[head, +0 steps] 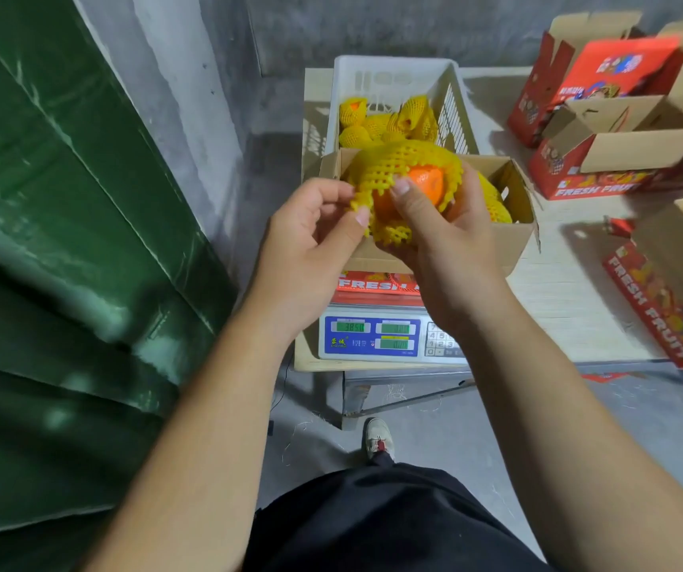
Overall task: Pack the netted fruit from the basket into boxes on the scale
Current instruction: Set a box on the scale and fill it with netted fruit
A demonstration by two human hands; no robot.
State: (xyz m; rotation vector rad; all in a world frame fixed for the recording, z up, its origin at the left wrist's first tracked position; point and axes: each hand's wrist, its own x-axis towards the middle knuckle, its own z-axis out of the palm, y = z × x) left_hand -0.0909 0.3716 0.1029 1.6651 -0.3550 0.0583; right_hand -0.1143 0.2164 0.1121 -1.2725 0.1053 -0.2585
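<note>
An orange fruit in yellow foam netting (404,171) is held above the open cardboard box (513,237) that sits on the white scale (377,336). My right hand (443,237) grips the fruit from below, thumb on the bare orange skin. My left hand (311,237) pinches the loose edge of the netting at its left side. More netted fruit lies in the box at its right side (494,202). Behind the box stands the white plastic basket (393,76) with several netted fruits (385,119) in it.
Open red "FRESH FRUIT" boxes (604,130) stand at the back right of the table, another box (674,278) at the right edge. The pale tabletop (571,307) shows between them. A green wall (63,241) rises at the left. My shoe (378,439) is on the concrete floor.
</note>
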